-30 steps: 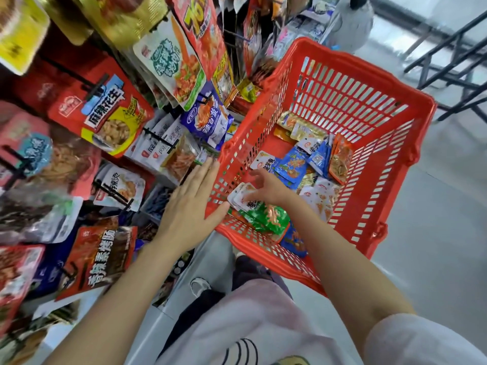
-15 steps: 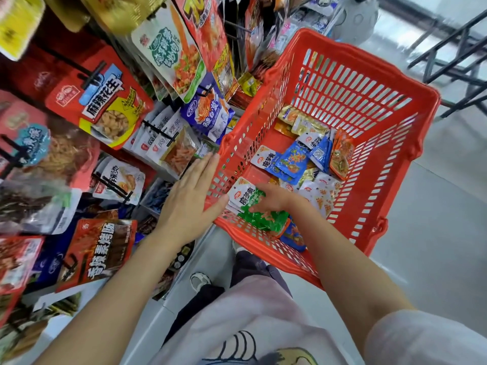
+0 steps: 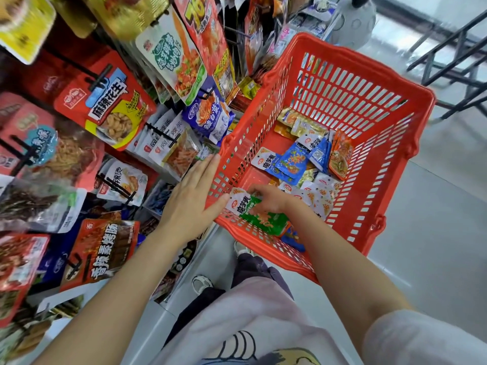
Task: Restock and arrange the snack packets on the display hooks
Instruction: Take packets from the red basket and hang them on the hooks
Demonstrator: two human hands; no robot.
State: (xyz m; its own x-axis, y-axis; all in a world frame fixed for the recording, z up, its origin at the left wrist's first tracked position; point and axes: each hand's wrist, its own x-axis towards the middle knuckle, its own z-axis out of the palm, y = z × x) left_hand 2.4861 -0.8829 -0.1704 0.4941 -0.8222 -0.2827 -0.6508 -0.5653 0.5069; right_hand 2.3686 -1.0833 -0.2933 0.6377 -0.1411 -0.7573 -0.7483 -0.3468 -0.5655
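1. Red basket [image 3: 369, 83] at 1 o'clock, slotted walls, loose snack packets across its floor.
2. Right hand [image 3: 268, 200] inside basket near its 7 o'clock corner, fingers curled and pinching green packet [image 3: 266, 219]; blue packets [image 3: 292, 162] beyond it toward 12.
3. Left hand [image 3: 192, 204] flat against basket's outer wall, fingers straight and together.
4. Display hooks [image 3: 100, 80] from 9 to 12 o'clock, hung with bags incl. red peanut bag [image 3: 105, 106].
5. Pale grey floor [image 3: 434, 219] at 3 o'clock; dark metal railing [image 3: 453, 48] at 2 o'clock.
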